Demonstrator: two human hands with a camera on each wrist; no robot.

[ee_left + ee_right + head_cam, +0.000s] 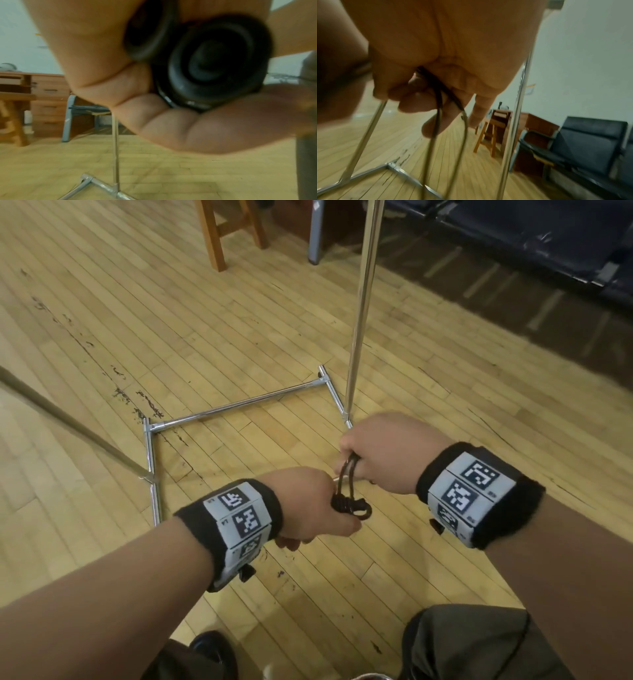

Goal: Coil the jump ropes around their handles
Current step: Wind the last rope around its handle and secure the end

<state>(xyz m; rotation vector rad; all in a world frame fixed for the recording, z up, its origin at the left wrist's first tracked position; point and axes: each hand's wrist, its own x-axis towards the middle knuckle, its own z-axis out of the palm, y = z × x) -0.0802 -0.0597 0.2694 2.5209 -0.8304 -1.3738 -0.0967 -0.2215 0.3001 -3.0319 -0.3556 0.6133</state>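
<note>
Jump rope (349, 501): thin, limp, light cord (likely springing loose). Left hand (308, 505) is clenching the paired handles (214, 65), coils at its 2 o'clock; right hand (387, 450) is pinching the remaining loop.

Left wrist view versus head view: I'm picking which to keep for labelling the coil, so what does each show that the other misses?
Only the left wrist view shows the round black butt ends of the handles in the left hand's grip, plus a wooden desk. Only the head view shows the wound rope coil, the right hand pulling a rope loop and both wristbands. Both show the left hand, the wooden floor and the chrome rack.
</note>
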